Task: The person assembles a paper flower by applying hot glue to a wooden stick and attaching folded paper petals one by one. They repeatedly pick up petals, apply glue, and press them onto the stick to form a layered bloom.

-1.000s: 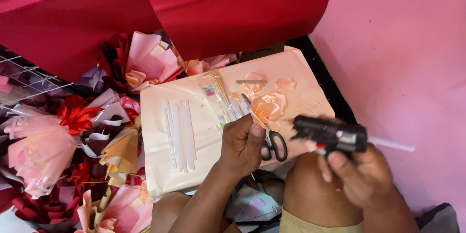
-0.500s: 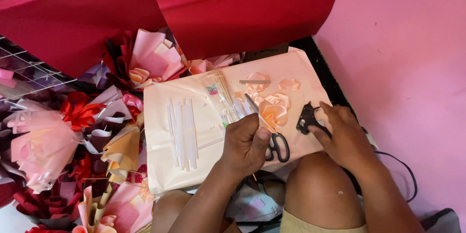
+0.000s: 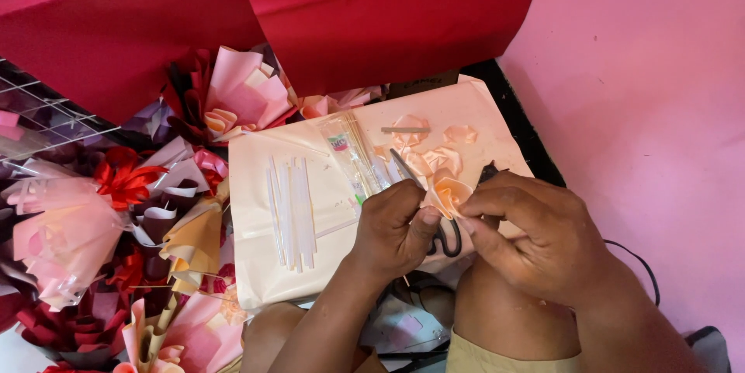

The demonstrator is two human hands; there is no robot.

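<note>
A small peach ribbon rose (image 3: 448, 193) is pinched between both hands at centre right of the frame. The left hand (image 3: 396, 229) is closed around it from the left, thumb and fingertips pressed to the flower's lower edge. The right hand (image 3: 535, 237) is curled shut on the rose from the right, fingertips touching the petals. Black-handled scissors (image 3: 434, 218) lie just under the hands, blades pointing to the upper left, handles partly hidden by the left hand's thumb. Whether the scissors are also touched by either hand cannot be told.

All is set on a pale peach paper sheet (image 3: 256, 264) at frame centre. A row of clear glue sticks (image 3: 291, 214) lies on the sheet left of the hands. A clear packet of thin sticks (image 3: 353, 159) is seen just above the left hand. More peach ribbon pieces (image 3: 423, 140) are scattered above the rose. Wrapped paper bouquets (image 3: 70, 233) in pink and red are piled at the left of the frame. Red cloth (image 3: 372, 16) fills the top, a pink wall (image 3: 644, 70) the right.
</note>
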